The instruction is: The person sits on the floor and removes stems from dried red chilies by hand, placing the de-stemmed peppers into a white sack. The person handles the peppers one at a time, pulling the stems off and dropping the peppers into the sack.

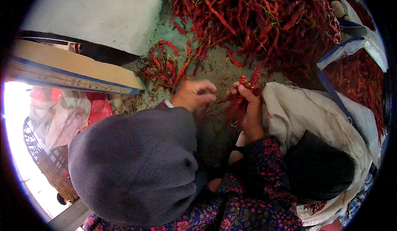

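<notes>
My right hand [252, 107] grips a bunch of wrinkled red chili peppers [234, 107]; their stem ends show by the thumb and their bodies hang below the fingers. Beside it on the left, a little apart, is my left hand [197, 94], blurred, with its fingers bent; whether it pinches anything is unclear. Beyond both hands rises a large heap of red chili peppers [248, 23]. A smaller cluster of chili peppers [164, 65] lies on the floor [217, 63] ahead of my left hand, among scattered seeds and bits.
At upper left stand a pale panel [99, 14] and a printed cardboard box [77, 69]. A wicker basket [49, 166] with plastic bags is at left. On the right are woven sacking [297, 104], a blue-edged white sack [356, 107] with chilies, and another person's foot [339, 11].
</notes>
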Available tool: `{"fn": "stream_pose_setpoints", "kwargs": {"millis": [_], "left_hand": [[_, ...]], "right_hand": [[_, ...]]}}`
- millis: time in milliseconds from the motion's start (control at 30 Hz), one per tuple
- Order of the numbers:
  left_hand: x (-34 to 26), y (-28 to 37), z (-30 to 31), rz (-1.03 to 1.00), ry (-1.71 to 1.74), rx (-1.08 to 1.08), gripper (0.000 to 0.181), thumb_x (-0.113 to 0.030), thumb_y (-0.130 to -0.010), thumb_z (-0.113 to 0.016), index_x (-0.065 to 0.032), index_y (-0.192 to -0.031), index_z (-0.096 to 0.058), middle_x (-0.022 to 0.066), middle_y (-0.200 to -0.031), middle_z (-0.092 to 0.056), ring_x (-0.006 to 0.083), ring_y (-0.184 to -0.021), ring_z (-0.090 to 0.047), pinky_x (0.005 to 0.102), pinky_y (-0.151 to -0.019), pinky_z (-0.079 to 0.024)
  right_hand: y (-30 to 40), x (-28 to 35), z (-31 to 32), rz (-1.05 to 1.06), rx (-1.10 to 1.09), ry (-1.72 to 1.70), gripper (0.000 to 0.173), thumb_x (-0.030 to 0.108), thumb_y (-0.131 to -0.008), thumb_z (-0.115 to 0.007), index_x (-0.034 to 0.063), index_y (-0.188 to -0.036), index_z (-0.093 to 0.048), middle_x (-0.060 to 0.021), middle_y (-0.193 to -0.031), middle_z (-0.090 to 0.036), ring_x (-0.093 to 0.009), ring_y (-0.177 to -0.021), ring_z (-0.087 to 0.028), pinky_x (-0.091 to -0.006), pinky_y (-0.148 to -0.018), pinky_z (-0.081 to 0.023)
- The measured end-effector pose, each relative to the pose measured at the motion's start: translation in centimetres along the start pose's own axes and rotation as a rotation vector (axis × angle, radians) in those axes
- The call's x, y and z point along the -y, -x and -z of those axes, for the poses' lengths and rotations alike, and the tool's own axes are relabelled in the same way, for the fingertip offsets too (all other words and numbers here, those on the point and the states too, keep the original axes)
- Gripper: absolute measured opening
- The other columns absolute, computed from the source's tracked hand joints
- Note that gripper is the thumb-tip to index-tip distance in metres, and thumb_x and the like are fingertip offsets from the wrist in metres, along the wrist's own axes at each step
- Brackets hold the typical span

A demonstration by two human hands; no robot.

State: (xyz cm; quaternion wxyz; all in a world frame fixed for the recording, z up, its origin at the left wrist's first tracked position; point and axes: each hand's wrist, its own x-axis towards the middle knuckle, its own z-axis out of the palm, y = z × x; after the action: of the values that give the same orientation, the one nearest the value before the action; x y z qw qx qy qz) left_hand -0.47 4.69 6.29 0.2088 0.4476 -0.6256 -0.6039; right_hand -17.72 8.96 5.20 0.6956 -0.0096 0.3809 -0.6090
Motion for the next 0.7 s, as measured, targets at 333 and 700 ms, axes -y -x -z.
{"fn": "stream_pose_setpoints", "kwargs": {"millis": [333,700], "left_hand": [[-1.7,-2.1,1.2,0.186,0.786,-0.440,0.014,-0.012,-0.077,-0.058,-0.0043,-0.088,-0.055,-0.0002,-0.069,-0.056,0.0048,-0.048,-0.049,0.0155,-0.039,-0.038],[-3.1,-3.7,-1.8,-0.064,0.188,-0.260,0.011,-0.009,-0.074,-0.059,-0.0024,-0.082,-0.057,0.0036,-0.069,-0.057,0.0077,-0.056,-0.052,0.0202,-0.045,-0.040]], "right_hand": [[0.4,0.3,-0.2,-0.037,0.112,0.259,0.020,0.004,-0.069,-0.059,0.0022,-0.087,-0.049,-0.0063,-0.072,-0.055,-0.016,-0.059,-0.052,-0.0300,-0.059,-0.046],[0.9,0.2,-1.1,-0.166,0.057,0.311,0.022,0.009,-0.068,-0.063,0.0032,-0.087,-0.053,-0.0048,-0.072,-0.058,-0.014,-0.064,-0.054,-0.0259,-0.057,-0.045]]}}
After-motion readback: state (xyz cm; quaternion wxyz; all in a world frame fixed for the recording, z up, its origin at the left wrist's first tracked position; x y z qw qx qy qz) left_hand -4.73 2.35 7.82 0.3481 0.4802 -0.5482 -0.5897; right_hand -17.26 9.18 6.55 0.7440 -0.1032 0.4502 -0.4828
